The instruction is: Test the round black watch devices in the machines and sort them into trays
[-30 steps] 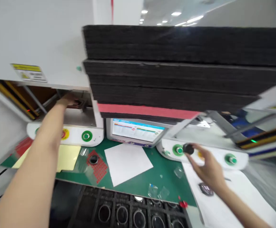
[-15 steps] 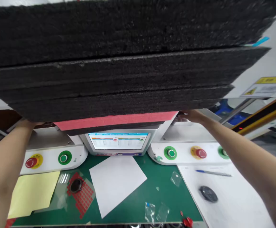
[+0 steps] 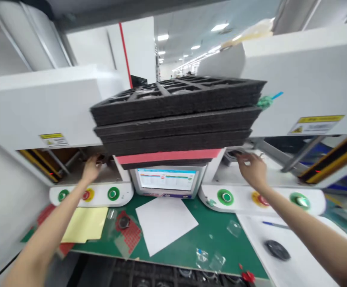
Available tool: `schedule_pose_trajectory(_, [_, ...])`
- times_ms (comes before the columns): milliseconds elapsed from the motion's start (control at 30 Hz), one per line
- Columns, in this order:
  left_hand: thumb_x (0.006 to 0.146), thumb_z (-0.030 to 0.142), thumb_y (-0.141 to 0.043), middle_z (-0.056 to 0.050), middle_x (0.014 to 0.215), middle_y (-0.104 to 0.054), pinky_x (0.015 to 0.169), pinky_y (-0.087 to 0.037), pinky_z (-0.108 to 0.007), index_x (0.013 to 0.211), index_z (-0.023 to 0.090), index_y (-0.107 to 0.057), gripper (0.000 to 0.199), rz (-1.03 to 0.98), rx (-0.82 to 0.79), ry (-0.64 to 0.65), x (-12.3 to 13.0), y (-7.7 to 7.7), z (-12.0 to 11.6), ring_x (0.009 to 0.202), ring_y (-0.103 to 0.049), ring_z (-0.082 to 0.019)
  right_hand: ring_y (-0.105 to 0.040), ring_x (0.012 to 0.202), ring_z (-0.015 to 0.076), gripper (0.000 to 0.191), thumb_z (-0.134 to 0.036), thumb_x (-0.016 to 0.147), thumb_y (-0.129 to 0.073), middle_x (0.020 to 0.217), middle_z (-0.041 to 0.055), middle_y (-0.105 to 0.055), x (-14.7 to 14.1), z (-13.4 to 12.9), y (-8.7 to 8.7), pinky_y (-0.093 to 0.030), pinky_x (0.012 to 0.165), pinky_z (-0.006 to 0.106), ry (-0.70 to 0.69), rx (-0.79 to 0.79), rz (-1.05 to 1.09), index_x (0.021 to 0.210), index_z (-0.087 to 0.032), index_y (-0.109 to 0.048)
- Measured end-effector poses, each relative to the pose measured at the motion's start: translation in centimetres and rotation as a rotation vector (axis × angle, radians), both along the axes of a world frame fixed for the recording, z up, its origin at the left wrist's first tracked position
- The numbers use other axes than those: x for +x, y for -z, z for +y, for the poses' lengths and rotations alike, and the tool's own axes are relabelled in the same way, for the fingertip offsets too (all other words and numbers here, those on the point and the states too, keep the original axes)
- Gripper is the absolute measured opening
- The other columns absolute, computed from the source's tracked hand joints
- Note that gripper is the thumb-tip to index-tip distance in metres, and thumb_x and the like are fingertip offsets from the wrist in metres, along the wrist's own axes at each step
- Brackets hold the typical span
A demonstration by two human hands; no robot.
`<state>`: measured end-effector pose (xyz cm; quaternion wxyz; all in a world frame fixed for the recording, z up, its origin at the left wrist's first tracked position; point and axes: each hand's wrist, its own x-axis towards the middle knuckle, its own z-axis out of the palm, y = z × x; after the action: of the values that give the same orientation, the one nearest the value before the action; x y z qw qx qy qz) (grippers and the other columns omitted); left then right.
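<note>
My left hand [image 3: 92,169] reaches into the opening of the left machine. Its fingers are closed at a dark part [image 3: 101,159], whose shape is partly hidden. Inside the right machine, my right hand [image 3: 253,169] has thumb and fingers bent together at the edge of a dark round part [image 3: 232,154], which sits on a grey fixture. Between the two machines a screen [image 3: 166,179] is lit. Black foam trays [image 3: 173,119] are stacked above it, with a pink sheet [image 3: 167,156] low in the stack.
Green buttons [image 3: 226,197] and red stop buttons [image 3: 86,195] line both machine fronts. On the green bench [image 3: 221,247] lie white paper [image 3: 166,223], a yellow sheet [image 3: 85,227], a red sticker sheet [image 3: 131,239] and plastic bags [image 3: 217,261]. A pen [image 3: 275,225] and black disc [image 3: 277,250] lie right.
My view has lifted and drawn back, so the stack looks smaller and both machines show. Both hands, mostly hidden before, now show inside the openings.
</note>
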<state>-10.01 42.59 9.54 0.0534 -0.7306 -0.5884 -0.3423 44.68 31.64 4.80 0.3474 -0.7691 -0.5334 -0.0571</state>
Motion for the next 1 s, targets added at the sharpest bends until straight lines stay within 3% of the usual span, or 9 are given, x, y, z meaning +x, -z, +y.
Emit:
schedule_pose_trajectory(100, [0.094,0.025,-0.043,-0.015,0.115,-0.066,0.097,-0.051,-0.048,0.114,0.013,-0.061,0.029,-0.030,-0.053,-0.039,-0.7,3.2,-7.7,0.111,-0.063,-0.027,-0.063,0.090,0.0168,0.026,-0.036,0.096,-0.057,0.109,0.0062,-0.063,-9.0,-3.2,4.3,-0.056,0.079,0.035,-0.164,-0.146,0.067,0.112,-0.016,-0.062])
schedule_pose_trajectory(200, [0.087,0.026,-0.043,-0.011,0.110,-0.072,0.095,-0.055,-0.038,0.109,0.017,-0.065,0.032,-0.008,-0.163,0.081,0.4,6.5,-16.8,0.105,-0.068,-0.023,-0.064,0.087,0.0168,0.028,-0.039,0.095,-0.058,0.104,0.0047,-0.065,-18.2,-4.1,8.3,-0.057,0.075,0.033,-0.356,-0.318,0.141,0.109,-0.014,-0.062])
schedule_pose_trajectory(267, [0.086,0.029,-0.044,-0.008,0.112,-0.073,0.101,-0.053,-0.036,0.105,0.021,-0.068,0.032,0.006,-0.214,0.177,0.5,7.4,-22.6,0.109,-0.067,-0.021,-0.064,0.090,0.0175,0.029,-0.039,0.095,-0.057,0.108,0.0057,-0.064,-22.4,-3.6,9.8,-0.056,0.077,0.035,-0.395,-0.388,0.182,0.112,-0.015,-0.062])
schedule_pose_trajectory(333, [0.088,0.032,-0.043,-0.009,0.111,-0.074,0.101,-0.053,-0.038,0.101,0.024,-0.071,0.032,-0.094,-0.244,0.189,-0.7,7.7,-27.6,0.109,-0.068,-0.023,-0.064,0.094,0.0186,0.029,-0.037,0.095,-0.058,0.112,0.0069,-0.063,-24.5,-3.0,10.4,-0.056,0.081,0.036,-0.381,-0.420,0.204,0.115,-0.016,-0.061])
schedule_pose_trajectory(467, [0.082,0.047,-0.051,-0.009,0.096,-0.077,0.079,-0.062,-0.039,0.092,0.026,-0.074,0.033,-0.300,-0.287,-0.127,-5.0,8.9,-34.5,0.089,-0.074,-0.028,-0.063,0.099,0.0199,0.030,-0.036,0.095,-0.058,0.117,0.0083,-0.062,-25.0,-2.6,10.7,-0.055,0.085,0.039,-0.316,-0.447,0.208,0.117,-0.016,-0.060])
schedule_pose_trajectory(633, [0.073,0.058,-0.058,-0.010,0.089,-0.078,0.071,-0.063,-0.037,0.083,0.023,-0.074,0.039,-0.497,-0.320,-0.290,-5.5,10.0,-37.1,0.084,-0.075,-0.030,-0.062,0.101,0.0208,0.032,-0.037,0.095,-0.058,0.119,0.0089,-0.061,-25.0,-2.7,10.0,-0.055,0.086,0.040,-0.300,-0.488,0.191,0.119,-0.016,-0.059])
schedule_pose_trajectory(800, [0.078,0.050,-0.057,-0.008,0.089,-0.077,0.075,-0.062,-0.036,0.084,0.026,-0.075,0.031,-0.417,-0.295,-0.075,-1.8,8.3,-36.5,0.081,-0.075,-0.028,-0.062,0.101,0.0215,0.031,-0.038,0.095,-0.057,0.118,0.0073,-0.061,-25.2,-5.0,7.2,-0.055,0.086,0.039,-0.318,-0.445,0.209,0.117,-0.017,-0.061])
schedule_pose_trajectory(900, [0.080,0.047,-0.056,-0.005,0.089,-0.077,0.077,-0.061,-0.036,0.086,0.031,-0.075,0.025,-0.359,-0.230,-0.006,-1.1,7.8,-36.4,0.079,-0.074,-0.027,-0.062,0.099,0.0198,0.028,-0.040,0.096,-0.054,0.118,0.0065,-0.062,-22.5,-8.4,5.8,-0.055,0.086,0.037,-0.253,-0.398,0.216,0.113,-0.019,-0.063])
schedule_pose_trajectory(1000, [0.081,0.050,-0.053,-0.005,0.089,-0.077,0.078,-0.060,-0.036,0.084,0.030,-0.074,0.029,-0.389,-0.251,-0.038,-0.8,7.9,-36.1,0.082,-0.073,-0.027,-0.062,0.102,0.0196,0.028,-0.038,0.096,-0.056,0.120,0.0084,-0.061,-16.9,-12.8,5.3,-0.054,0.088,0.040,-0.046,-0.385,0.223,0.116,-0.019,-0.061])
